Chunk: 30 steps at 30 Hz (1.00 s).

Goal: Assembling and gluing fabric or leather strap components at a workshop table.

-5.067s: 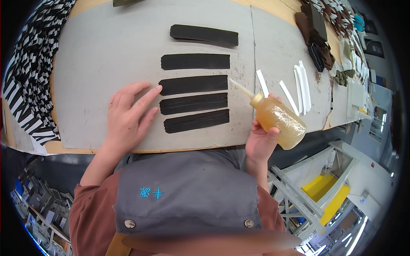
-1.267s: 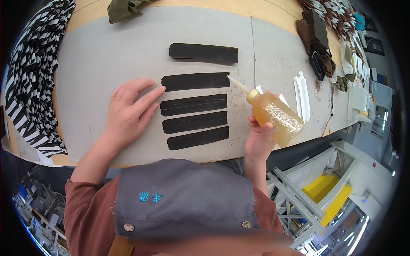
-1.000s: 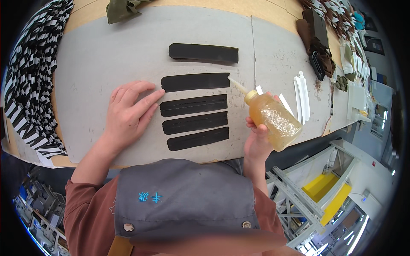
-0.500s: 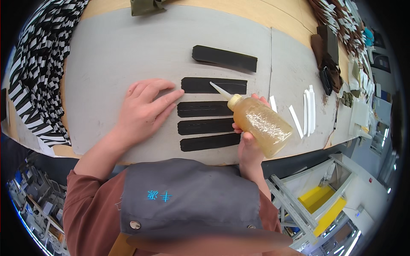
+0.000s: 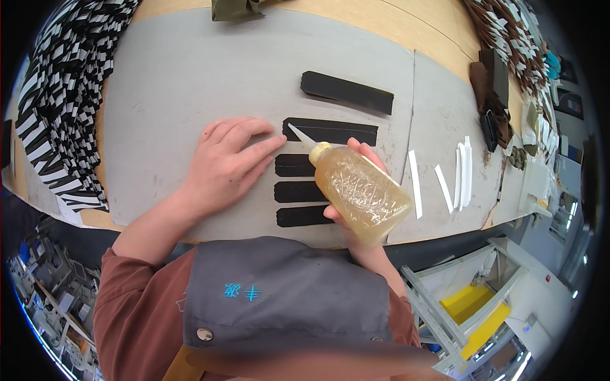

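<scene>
My right hand is wrapped round a clear squeeze bottle of amber liquid, held tilted. Its white pointed nozzle reaches the left end of a black fabric strip, where a thin line runs along the strip. My left hand lies on the grey board with fingers stretched, a fingertip at that strip's left end. Nearer me lie more black strips, a second, a third and a fourth, partly covered by the bottle and hand. Farther off lies a thicker black strip.
White strips lie to the right on the grey board. A heap of black and white pieces fills the left side. Brown and black pieces sit at the far right, with olive fabric at the far edge.
The bottle's nozzle has moved left along the strip, from near its middle to its left end, and a line now shows behind it. My left hand stays by the strip's end.
</scene>
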Available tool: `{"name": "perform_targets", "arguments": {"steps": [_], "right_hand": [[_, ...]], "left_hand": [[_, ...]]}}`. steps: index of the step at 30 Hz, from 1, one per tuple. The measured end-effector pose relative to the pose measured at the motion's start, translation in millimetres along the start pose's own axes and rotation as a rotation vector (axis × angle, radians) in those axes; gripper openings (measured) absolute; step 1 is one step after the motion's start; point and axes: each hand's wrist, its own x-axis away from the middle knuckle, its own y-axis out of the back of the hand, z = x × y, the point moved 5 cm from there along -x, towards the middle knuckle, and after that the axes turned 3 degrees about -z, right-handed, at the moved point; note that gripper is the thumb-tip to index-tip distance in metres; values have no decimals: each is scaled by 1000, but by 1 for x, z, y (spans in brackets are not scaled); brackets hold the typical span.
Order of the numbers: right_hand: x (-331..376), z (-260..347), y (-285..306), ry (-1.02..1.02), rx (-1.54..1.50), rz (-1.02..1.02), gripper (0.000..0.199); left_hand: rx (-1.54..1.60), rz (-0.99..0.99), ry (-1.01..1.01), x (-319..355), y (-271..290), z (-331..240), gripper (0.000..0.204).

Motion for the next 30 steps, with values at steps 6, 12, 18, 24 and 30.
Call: {"name": "perform_targets", "arguments": {"steps": [6,12,18,24,30], "right_hand": [[12,0,33,-2,14,-159,107],[26,-7,72,-83,-65,-366,106],[24,3,84,-90,-206,-491,106],[24,0,82,-102,-216,-508,108],[22,-4,63,-191,-299,-415,111]], "left_hand": [[12,-5,-1,0,-1,1,32],[17,-18,-13,-1,-1,-1,33],[7,-39,-25,-4,-1,-3,29],[-21,-42,-17,-4,2,-4,28],[-7,-9,-9,-1,3,0,31]]}}
